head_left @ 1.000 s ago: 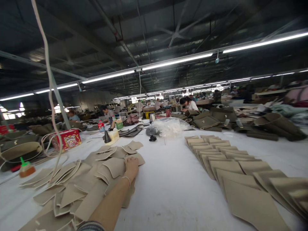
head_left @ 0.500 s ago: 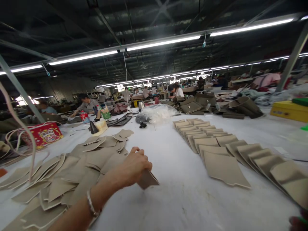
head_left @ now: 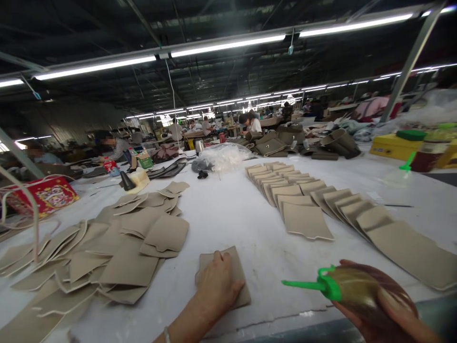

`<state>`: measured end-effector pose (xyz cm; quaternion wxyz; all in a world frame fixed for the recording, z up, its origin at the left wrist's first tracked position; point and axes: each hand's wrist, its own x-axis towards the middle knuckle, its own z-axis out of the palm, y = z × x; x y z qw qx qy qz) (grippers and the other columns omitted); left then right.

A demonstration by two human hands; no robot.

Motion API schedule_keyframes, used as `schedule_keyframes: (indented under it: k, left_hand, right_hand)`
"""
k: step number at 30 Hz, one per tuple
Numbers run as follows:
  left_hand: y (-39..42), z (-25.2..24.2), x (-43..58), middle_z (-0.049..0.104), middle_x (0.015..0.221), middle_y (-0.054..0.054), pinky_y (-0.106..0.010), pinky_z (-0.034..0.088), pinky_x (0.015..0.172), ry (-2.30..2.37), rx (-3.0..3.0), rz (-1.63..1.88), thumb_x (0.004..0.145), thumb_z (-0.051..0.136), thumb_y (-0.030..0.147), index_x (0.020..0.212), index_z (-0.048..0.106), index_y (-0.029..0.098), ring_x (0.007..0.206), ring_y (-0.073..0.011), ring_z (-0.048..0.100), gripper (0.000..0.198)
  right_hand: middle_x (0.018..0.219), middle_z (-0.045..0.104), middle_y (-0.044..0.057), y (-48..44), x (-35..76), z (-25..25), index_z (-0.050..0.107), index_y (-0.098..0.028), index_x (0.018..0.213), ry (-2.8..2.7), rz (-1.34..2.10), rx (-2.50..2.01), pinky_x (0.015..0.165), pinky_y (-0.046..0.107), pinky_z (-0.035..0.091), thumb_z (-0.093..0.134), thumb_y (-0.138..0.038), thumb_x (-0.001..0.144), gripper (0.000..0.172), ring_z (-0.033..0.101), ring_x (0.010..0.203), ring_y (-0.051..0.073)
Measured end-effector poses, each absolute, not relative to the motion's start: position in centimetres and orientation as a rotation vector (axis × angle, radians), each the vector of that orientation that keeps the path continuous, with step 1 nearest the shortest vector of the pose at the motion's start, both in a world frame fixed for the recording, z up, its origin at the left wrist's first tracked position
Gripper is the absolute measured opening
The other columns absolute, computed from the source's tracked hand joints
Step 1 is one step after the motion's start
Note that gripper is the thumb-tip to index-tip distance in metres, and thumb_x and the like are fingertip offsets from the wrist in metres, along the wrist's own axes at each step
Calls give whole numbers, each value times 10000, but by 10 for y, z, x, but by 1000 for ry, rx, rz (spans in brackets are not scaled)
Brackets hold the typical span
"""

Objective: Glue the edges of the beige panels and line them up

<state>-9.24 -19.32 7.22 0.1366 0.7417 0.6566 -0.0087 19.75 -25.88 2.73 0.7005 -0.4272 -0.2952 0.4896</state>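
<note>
My left hand, with its fingers curled, holds a beige leather-like piece flat on the white table near the front edge. In my right hand is a squeeze bottle of brownish glue, tilted on its side, its long green nozzle pointing left toward that piece. The nozzle tip is apart from the piece. To the left lies a loose heap of similar beige pieces. Overlapping rows of beige pieces fan out on the right.
A red box and a pale hose are at the left. Clear plastic wrap and dark folded material lie farther back. A yellow box and another green-capped bottle stand at right. People work behind.
My left hand has moved right and nearer, laying the beige piece flat on the table. My right hand has come into view from the lower right with the glue bottle. The view has shifted.
</note>
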Motion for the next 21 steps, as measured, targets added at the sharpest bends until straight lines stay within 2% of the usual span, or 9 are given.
schedule_keyframes:
  k: [3, 6, 9, 12, 17, 21]
  left_hand:
    - [-190, 72, -84, 527, 1171, -168, -375, 439, 879, 1935, 2114, -33, 775, 555, 387, 1161, 498, 119, 1031, -284, 566, 473]
    - [-184, 73, -76, 534, 1170, -180, -393, 455, 879, 1968, 2094, -22, 726, 584, 372, 1187, 478, 106, 1031, -299, 569, 543]
    - [-181, 75, -69, 541, 1167, -190, -400, 475, 862, 2009, 2089, -83, 682, 607, 283, 1185, 482, 92, 1021, -308, 580, 552]
    - [-186, 79, -66, 559, 1161, -190, -392, 479, 860, 2025, 2145, -146, 702, 551, 162, 1172, 508, 94, 1019, -292, 587, 476]
    - [-195, 79, -83, 632, 1051, -140, -401, 486, 835, 1924, 2296, -168, 782, 450, 143, 1040, 589, 162, 955, -269, 612, 293]
    - [-195, 77, -101, 653, 1049, -105, -404, 487, 818, 1794, 2371, -137, 791, 388, 112, 1131, 577, 213, 936, -268, 624, 402]
  right_hand:
    - [1034, 694, 115, -259, 177, 52, 672, -274, 1069, -609, 1213, -899, 735, 402, 600, 763, -441, 707, 409, 656, 942, 361]
    - [1047, 687, 101, -259, 163, 68, 647, -260, 1104, -617, 1218, -887, 771, 344, 582, 762, -415, 739, 413, 655, 939, 308]
    - [1063, 678, 98, -260, 158, 72, 610, -247, 1140, -669, 1203, -897, 803, 331, 566, 761, -403, 753, 444, 647, 960, 294]
    - [1064, 674, 106, -260, 159, 71, 553, -239, 1189, -767, 1178, -937, 830, 367, 556, 764, -413, 747, 519, 646, 965, 311]
    - [1032, 664, 83, -253, 156, 66, 486, -261, 1239, -975, 1026, -1072, 839, 392, 547, 741, -459, 753, 583, 647, 946, 317]
    - [1004, 643, 63, -240, 144, 62, 526, -245, 1190, -1249, 774, -1163, 800, 335, 531, 739, -432, 741, 531, 643, 898, 285]
